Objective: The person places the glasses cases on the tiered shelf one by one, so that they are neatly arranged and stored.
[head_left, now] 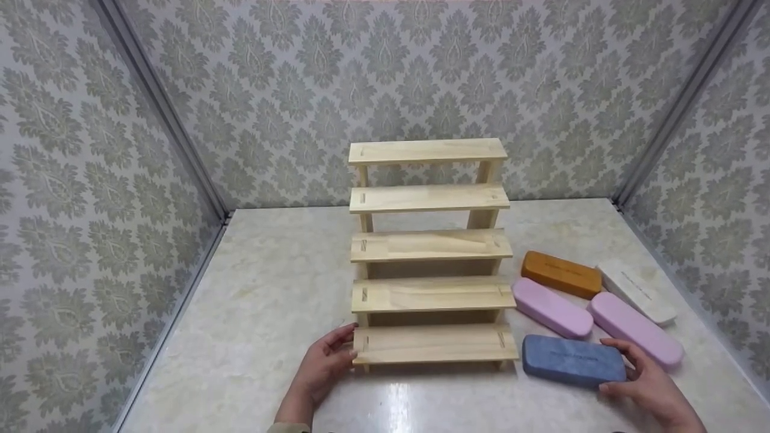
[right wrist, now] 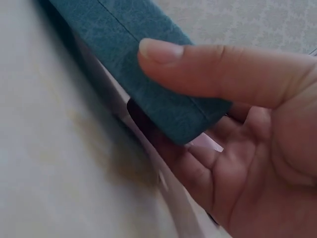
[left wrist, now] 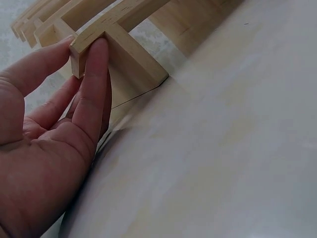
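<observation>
A pale wooden stepped rack [head_left: 434, 344] stands in the middle of the table in the head view, its several shelves rising toward the back wall. My left hand [head_left: 325, 365] pinches the left end of its lowest shelf. The left wrist view shows thumb and fingers on either side of that shelf end [left wrist: 89, 47]. To the right of the rack, my right hand [head_left: 648, 385] grips the right end of a blue glasses case [head_left: 571, 359]. In the right wrist view the thumb lies along the case's seamed side [right wrist: 119, 54], with the other fingers partly hidden behind it.
Behind the blue case lie two pink glasses cases [head_left: 552, 307] [head_left: 636, 331], an orange-brown case [head_left: 561, 274] and a white case [head_left: 636, 291], close together. Patterned wall panels [head_left: 385, 72] enclose the marbled table [head_left: 258, 288] at the back and both sides.
</observation>
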`<state>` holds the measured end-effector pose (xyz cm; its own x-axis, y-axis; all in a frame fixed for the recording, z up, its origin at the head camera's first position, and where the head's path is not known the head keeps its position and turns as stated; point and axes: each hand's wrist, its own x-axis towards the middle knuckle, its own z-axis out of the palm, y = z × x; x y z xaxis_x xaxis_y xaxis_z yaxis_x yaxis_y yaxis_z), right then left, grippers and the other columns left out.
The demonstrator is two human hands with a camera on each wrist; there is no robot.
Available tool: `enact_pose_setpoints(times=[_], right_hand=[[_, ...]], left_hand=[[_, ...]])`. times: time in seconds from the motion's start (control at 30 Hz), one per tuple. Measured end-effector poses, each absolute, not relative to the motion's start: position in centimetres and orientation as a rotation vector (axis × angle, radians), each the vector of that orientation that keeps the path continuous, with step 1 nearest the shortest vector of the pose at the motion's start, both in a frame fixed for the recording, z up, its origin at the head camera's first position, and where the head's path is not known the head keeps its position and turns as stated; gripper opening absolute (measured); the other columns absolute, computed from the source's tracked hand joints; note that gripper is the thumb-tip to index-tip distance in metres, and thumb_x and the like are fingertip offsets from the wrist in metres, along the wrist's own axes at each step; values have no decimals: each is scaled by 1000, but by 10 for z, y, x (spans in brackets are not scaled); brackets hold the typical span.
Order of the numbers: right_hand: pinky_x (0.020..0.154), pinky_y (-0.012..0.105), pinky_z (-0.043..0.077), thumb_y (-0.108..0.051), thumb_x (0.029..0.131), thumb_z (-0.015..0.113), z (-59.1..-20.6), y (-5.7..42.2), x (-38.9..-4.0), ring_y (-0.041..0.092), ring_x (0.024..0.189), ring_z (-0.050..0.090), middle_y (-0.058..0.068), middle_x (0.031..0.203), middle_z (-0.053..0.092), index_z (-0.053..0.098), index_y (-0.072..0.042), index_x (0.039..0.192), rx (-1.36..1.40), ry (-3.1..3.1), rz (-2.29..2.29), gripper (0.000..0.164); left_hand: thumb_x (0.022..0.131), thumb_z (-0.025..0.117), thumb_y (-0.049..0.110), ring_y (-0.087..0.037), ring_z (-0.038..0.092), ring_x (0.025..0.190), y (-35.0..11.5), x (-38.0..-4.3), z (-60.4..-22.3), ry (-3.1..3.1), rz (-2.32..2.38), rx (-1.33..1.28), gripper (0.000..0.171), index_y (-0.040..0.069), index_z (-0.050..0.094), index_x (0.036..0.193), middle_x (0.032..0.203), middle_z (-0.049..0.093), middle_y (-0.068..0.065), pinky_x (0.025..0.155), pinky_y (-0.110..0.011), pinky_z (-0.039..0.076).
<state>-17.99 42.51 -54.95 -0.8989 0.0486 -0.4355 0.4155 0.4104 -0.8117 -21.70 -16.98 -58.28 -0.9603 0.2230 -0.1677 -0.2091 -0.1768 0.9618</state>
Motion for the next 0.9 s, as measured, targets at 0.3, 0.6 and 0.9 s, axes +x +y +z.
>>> enact_pose_setpoints(times=[0.3,0.6,0.9], right_hand=[[86,16,51,-16,77,90,-551,425,-176,19,124,47,20,161,22,27,-6,158,384,2359,-1532,103],[85,14,50,-21,78,90,-546,429,-173,33,138,36,23,167,11,24,-9,161,441,2328,-1534,107],[86,14,52,-30,81,88,-532,427,-169,22,127,44,18,163,22,24,-12,161,486,2333,-1549,104]], left_hand=[[91,73,5,-16,66,112,-170,-218,-585,1807,2211,18,70,-2,42,153,136,59,-14,87,-28,60],[90,75,8,-17,66,113,-170,-219,-585,1822,2194,-8,71,0,44,153,137,59,-15,87,-29,60],[90,74,8,-16,67,112,-171,-219,-586,1811,2188,11,71,-1,43,153,137,59,-15,86,-28,60]])
